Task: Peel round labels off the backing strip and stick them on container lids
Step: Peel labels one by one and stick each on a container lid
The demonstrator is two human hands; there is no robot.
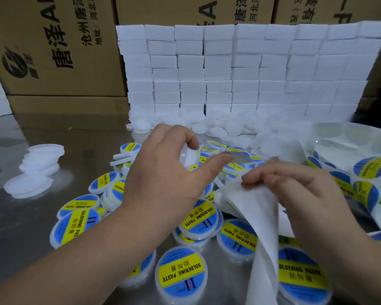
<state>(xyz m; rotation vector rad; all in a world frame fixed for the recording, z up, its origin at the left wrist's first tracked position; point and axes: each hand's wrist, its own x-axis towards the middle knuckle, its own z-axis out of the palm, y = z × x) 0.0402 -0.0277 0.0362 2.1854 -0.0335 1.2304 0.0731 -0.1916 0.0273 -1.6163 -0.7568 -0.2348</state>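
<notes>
My left hand point(169, 170) grips a plain white lid point(188, 155), tilted on edge, above the pile. A round label point(240, 156) hangs blurred between the thumb tip and the strip, seen nearly edge-on. My right hand point(295, 188) pinches the white backing strip point(264, 227), which curls down toward the lower edge of the view. Below both hands lie several lids bearing blue and yellow "SOLDERING PASTE" labels point(182, 274).
Unlabelled white lids sit stacked at the left point(37, 164) and heaped at the back point(229, 128). A wall of white foam blocks point(240, 69) stands before brown cartons point(53, 47). A clear bag with the label roll point(370, 172) lies at the right on the steel table point(20, 227).
</notes>
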